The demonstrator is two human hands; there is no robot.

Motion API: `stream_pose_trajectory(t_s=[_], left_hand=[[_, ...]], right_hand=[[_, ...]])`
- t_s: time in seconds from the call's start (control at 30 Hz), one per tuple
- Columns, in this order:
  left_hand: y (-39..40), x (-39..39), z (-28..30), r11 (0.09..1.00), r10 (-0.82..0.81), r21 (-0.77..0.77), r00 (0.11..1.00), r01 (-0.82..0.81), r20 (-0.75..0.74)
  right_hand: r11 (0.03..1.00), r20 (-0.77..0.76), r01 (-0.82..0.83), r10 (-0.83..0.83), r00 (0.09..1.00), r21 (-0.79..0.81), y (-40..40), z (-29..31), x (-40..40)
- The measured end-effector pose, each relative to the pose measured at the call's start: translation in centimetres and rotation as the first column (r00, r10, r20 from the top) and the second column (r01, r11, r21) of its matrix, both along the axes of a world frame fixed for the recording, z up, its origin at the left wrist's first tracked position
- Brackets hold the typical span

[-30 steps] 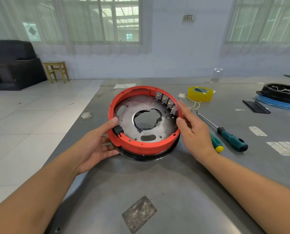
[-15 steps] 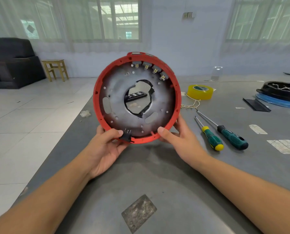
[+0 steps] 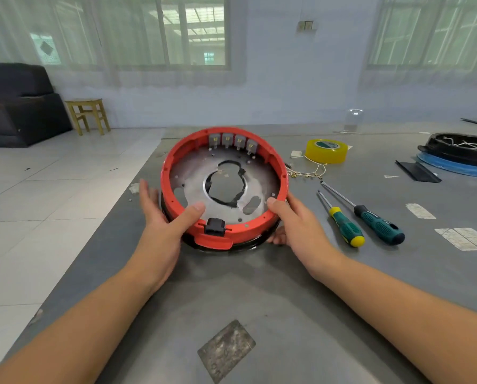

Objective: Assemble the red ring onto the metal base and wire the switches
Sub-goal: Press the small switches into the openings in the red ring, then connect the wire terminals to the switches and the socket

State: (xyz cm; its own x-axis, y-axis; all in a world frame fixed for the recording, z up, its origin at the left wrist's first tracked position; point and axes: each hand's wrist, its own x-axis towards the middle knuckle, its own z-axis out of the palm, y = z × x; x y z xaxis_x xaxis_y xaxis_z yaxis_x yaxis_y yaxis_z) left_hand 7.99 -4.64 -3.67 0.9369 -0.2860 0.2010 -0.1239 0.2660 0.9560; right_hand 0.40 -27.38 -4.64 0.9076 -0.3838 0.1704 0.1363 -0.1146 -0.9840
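Observation:
The red ring sits around the round metal base, lying nearly flat on the grey table with a black rim under it. Several grey switches line its far inner wall. A black socket sits on the near rim. My left hand holds the ring's left side, thumb over the rim onto the plate, fingers outside. My right hand grips the right side, thumb on the rim, fingers underneath. A thin bundle of wires lies to the ring's right.
Right of the ring lie two green-handled screwdrivers, a yellow tape roll, a black strip and a black round part on a blue disc. White stickers lie near the right edge. The table's left edge runs close to my left hand.
Half a second ago both hands held the assembly tilted upright facing me; now it is lowered nearly flat onto the table, socket side nearest me.

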Motion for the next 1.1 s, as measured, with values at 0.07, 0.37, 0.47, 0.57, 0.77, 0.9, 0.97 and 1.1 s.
stream_pose_trajectory(t_s=[0.07, 0.37, 0.47, 0.57, 0.77, 0.9, 0.97, 1.1], left_hand=[[0.0, -0.4, -0.3, 0.962, 0.068, 0.248, 0.982, -0.111, 0.174], [0.6, -0.7, -0.6, 0.698, -0.176, 0.465, 0.499, -0.545, 0.849], [0.9, -0.4, -0.5, 0.685, -0.277, 0.446, 0.361, -0.576, 0.891], [1.0, -0.3, -0.3, 0.65, -0.321, 0.473, 0.349, -0.594, 0.88], [1.7, -0.2, 0.3, 0.656, -0.31, 0.445, 0.321, -0.609, 0.895], [2.0, 0.2, 0.0, 0.634, -0.345, 0.462, 0.308, -0.62, 0.887], [2.2, 0.3, 0.1, 0.62, -0.336, 0.473, 0.332, -0.626, 0.881], [2.6, 0.6, 0.4, 0.549, -0.298, 0.488, 0.387, -0.679, 0.873]], right_hand=[[0.999, -0.085, 0.037, -0.037, 0.996, -0.001, 0.1, 0.2, 0.3], [0.993, -0.263, 0.083, -0.103, 0.959, -0.083, -0.2, 0.8, 0.7], [0.989, -0.285, 0.054, -0.093, 0.954, -0.141, -0.1, 0.9, 0.6], [0.964, -0.298, 0.019, -0.101, 0.949, -0.266, -0.2, 1.2, 0.3], [0.716, -0.146, 0.057, -0.219, 0.965, -0.696, -0.7, 0.9, 0.1], [0.63, -0.145, -0.018, -0.151, 0.978, -0.776, -1.7, 0.2, 0.1], [0.642, -0.154, -0.028, -0.141, 0.978, -0.766, -2.0, -0.3, 0.2], [0.605, -0.143, 0.013, -0.208, 0.968, -0.796, -2.6, -0.9, 1.4]])
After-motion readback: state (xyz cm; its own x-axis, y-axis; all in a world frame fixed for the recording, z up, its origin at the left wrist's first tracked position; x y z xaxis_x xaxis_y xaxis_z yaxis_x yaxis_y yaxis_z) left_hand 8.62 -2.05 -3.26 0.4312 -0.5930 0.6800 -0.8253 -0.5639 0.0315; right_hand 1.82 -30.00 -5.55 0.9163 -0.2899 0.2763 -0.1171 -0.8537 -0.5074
